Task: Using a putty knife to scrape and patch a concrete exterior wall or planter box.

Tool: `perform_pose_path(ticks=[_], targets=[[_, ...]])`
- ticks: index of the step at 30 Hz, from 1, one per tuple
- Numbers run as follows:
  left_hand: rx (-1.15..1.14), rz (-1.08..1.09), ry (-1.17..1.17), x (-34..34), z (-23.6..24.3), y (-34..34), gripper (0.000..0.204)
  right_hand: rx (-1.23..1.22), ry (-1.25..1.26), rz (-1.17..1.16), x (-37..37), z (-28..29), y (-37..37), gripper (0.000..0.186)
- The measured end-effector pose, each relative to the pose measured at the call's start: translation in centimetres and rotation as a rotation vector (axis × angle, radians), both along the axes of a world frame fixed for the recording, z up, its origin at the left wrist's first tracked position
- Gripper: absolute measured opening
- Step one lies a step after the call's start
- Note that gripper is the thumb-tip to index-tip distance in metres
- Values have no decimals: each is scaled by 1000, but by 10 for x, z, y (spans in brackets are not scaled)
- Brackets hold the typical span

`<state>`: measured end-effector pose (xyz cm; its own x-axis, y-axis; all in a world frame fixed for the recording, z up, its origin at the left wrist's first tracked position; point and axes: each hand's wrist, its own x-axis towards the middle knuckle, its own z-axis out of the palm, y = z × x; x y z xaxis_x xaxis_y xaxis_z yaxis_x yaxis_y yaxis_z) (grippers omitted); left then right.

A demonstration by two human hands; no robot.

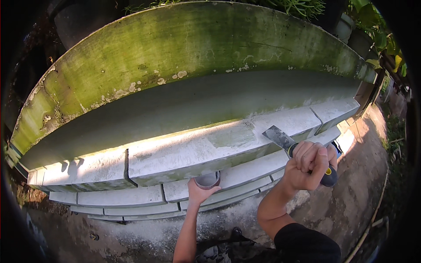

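Note:
My right hand (309,164) grips a dark scraper handle with yellow parts; its flat metal blade (278,136) sits over the white, chalky top of the upper block row (285,127). A greenish-grey patch (232,136) shows on that top, left of the blade. Below the front edge of that row, my left hand (199,193) holds a small cup (208,179) with a pale grey inside. Its thumb and fingers curve around the cup, which is partly hidden by the block edge.
A curved concrete wall (188,48) stained green rises behind the blocks, with plants (298,6) and pots (344,28) above. Lower stepped rows of white blocks (118,197) run beneath. A worn concrete floor (342,210) surrounds me, with a long pole (375,210) at the right.

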<state>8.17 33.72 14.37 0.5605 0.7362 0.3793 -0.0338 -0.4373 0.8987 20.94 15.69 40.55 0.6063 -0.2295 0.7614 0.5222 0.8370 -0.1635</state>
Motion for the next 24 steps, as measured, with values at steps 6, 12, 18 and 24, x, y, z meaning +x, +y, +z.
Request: perform_pose_path(ticks=[6,12,18,24], targets=[[6,-45,31,6,-2,-7,86,-287,35,-115,28,-6,5,35],[19,37,-65,-1,-31,-4,108,-509,33,-110,23,-41,-16,29],[-85,-48,-168,7,-32,-9,122,-593,-18,-144,4,-69,-44,19],[217,391,-3,-3,-50,-2,149,-755,92,15,9,-71,-56,38]])
